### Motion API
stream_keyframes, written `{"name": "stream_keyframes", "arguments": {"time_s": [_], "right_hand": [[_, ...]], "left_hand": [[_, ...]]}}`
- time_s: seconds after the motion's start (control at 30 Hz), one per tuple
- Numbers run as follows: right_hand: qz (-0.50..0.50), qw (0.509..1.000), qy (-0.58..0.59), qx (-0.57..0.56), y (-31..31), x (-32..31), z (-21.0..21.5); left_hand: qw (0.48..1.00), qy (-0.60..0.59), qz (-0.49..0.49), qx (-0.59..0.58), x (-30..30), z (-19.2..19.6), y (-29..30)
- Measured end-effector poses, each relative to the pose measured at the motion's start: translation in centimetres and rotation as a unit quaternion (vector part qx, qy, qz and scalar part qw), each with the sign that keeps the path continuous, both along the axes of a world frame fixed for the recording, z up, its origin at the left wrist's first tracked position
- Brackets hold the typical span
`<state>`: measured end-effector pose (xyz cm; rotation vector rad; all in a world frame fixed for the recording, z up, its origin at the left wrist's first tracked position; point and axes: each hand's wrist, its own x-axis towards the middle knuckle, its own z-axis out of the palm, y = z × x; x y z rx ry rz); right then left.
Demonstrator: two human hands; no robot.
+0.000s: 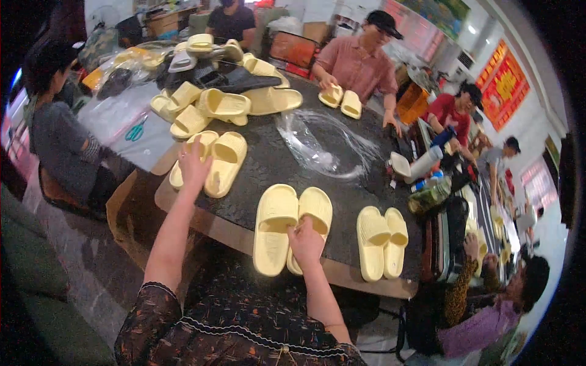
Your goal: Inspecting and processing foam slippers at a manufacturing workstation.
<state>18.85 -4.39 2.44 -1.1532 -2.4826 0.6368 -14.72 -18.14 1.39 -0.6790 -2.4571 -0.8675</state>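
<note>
In front of me, my right hand [307, 241] pinches the inner edges of a pair of pale yellow slide sandals [273, 250]. They are side by side, with their heel ends toward me over the table's near edge. To the left, my left hand [194, 165] reaches over a second pair of yellow slides [224, 172], its fingers spread on the left slide. That slide is partly hidden under my hand. A third yellow pair [371, 250] lies to the right of my right hand, untouched.
A heap of yellow slides [223, 104], with dark and grey ones, covers the table's far left. Clear plastic bags [317, 143] lie mid-table. Teal scissors [135, 130] lie at left. Bottles [425, 161] and a jar [430, 196] crowd the right. Across, a person [363, 67] handles slides.
</note>
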Motion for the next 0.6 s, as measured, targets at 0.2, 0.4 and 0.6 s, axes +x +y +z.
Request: {"name": "stream_keyframes", "arguments": {"time_s": [0.2,0.4,0.6], "right_hand": [[0.018,0.999,-0.021,-0.021,1.5,1.6,-0.4],[-0.035,0.999,0.008,0.008,6.2,6.9,-0.8],[-0.086,0.992,-0.043,0.087,9.7,12.0,-0.5]], "left_hand": [[0.993,-0.034,-0.073,-0.087,0.7,-2.5,0.1],[0.984,0.004,-0.136,-0.118,7.8,-1.3,0.0],[0.963,-0.06,-0.215,-0.154,15.3,0.6,-0.2]]}}
